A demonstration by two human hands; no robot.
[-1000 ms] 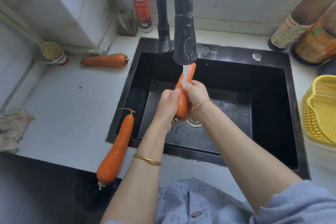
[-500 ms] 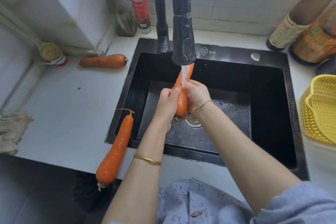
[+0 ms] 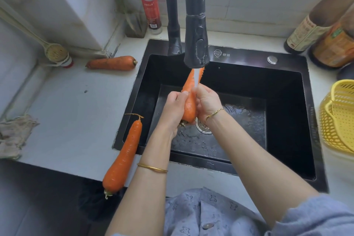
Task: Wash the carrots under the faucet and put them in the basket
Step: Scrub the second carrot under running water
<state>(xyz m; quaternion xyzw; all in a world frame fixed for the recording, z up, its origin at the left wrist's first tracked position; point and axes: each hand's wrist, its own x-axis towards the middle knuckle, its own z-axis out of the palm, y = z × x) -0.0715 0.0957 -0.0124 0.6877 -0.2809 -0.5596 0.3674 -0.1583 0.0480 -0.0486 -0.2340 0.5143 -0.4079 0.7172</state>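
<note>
Over the black sink point(image 3: 287, 86), both my hands hold one orange carrot point(image 3: 188, 92) upright under the running black faucet point(image 3: 196, 44). My left hand point(image 3: 173, 109) grips its left side and my right hand point(image 3: 206, 103) wraps its right side; water streams onto its thin tip. A second carrot point(image 3: 124, 155) lies across the sink's front left corner and the counter edge. A third, dirtier carrot point(image 3: 112, 62) lies on the counter at the back left. The yellow basket point(image 3: 338, 119) stands at the right edge, partly cut off.
A red-labelled bottle point(image 3: 150, 4) stands behind the sink on the left. Brown bottles and a jar point(image 3: 314, 30) crowd the back right corner. A rag point(image 3: 13, 134) lies at the left counter edge, and a brush point(image 3: 54, 52) leans by the wall.
My hands have shifted slightly on the carrot under the stream, rubbing it. The other two carrots and the basket stay where they were.
</note>
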